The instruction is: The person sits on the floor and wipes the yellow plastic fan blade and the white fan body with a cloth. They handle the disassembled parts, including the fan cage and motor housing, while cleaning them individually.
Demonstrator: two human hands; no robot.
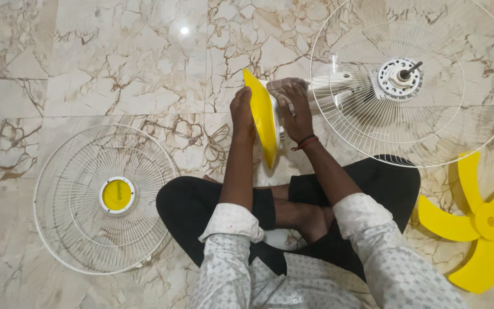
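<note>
A yellow, disc-shaped fan base point(263, 117) stands on edge in front of me. My left hand point(241, 111) grips its left face. My right hand point(294, 109) rests on the white part behind it, holding what looks like a small tool against it; the tool is mostly hidden. A white stem point(327, 86) runs from there to the fan's motor hub point(398, 75), which sits inside the white rear wire guard point(373, 146) with its shaft pointing up.
The front wire guard point(58, 240) with a yellow centre cap lies on the marble floor at left. A yellow fan blade point(475, 220) lies at right. My crossed legs in black trousers point(201, 212) fill the foreground.
</note>
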